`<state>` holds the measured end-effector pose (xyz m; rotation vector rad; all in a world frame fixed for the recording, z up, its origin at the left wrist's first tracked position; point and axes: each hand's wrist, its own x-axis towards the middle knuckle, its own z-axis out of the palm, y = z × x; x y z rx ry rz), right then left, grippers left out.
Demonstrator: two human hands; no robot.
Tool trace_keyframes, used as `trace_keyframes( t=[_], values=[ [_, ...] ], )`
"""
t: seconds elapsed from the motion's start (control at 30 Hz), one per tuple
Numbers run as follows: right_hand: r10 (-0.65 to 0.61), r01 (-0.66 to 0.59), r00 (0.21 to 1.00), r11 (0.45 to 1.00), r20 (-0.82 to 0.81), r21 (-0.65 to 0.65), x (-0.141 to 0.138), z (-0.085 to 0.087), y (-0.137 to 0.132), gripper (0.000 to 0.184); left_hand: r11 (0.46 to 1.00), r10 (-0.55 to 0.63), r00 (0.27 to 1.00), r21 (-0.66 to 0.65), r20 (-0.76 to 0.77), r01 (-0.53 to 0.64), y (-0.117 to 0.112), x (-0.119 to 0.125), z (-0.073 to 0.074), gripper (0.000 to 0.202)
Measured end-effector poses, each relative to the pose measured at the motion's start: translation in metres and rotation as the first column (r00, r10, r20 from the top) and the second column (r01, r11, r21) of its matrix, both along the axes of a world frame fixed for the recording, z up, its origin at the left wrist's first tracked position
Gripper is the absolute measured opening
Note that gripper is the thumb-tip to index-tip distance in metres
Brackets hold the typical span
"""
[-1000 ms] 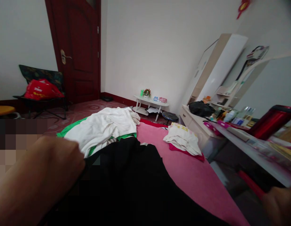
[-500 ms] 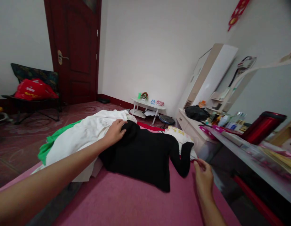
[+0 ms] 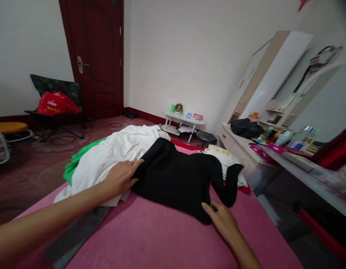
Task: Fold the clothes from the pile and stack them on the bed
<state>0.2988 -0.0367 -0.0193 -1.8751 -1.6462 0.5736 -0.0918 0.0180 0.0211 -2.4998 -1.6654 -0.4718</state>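
Observation:
A black long-sleeved top (image 3: 175,179) lies spread on the pink bed cover (image 3: 161,243), one sleeve bent out to the right. At its left edge is my left hand (image 3: 122,178), with fingers and thumb closed on the fabric. My right hand (image 3: 223,219) pinches the lower right corner near the hem. Left of the top, and partly beneath it, is a heap of white clothing (image 3: 105,160), with a green garment (image 3: 70,170) showing behind. A white printed garment (image 3: 224,157) lies beyond the sleeve.
Along the right side stand a white dresser (image 3: 242,149) holding a black bag (image 3: 247,128) and bottles, and a cluttered glass-like shelf. A low white table (image 3: 184,119) is by the wall. Back left, a folding chair (image 3: 55,84) holds a red bag (image 3: 58,104).
My right hand has moved left from the bed edge onto the top's lower right corner. My left hand has slid down the top's left edge. The view has shifted slightly.

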Motion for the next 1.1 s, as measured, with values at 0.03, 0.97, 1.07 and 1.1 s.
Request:
trace_keyframes(
  t=[0.03, 0.97, 1.07, 1.1],
  values=[
    [0.011, -0.011, 0.999, 1.000, -0.035, -0.008, 0.002, -0.002, 0.001, 0.027, 0.998, -0.020, 1.000, -0.067, 0.008, 0.021, 0.002, 0.000, 0.008, 0.056],
    [-0.070, 0.071, 0.697, 0.997, -0.714, -0.028, 0.011, -0.001, 0.002, 0.022, 0.946, -0.197, 0.973, -0.285, -0.118, 0.157, -0.020, 0.026, -0.004, 0.029],
    [0.078, 0.090, 0.527, 0.985, -0.846, 0.147, 0.001, 0.013, 0.000, 0.039, 0.944, -0.276, 0.955, -0.155, 0.104, 0.290, -0.007, 0.024, -0.012, 0.070],
    [0.137, 0.061, 0.509, 0.979, -0.850, 0.194, -0.004, 0.017, -0.002, 0.044, 0.945, -0.287, 0.946, -0.117, 0.148, 0.305, -0.001, 0.025, -0.015, 0.083]
  ],
)
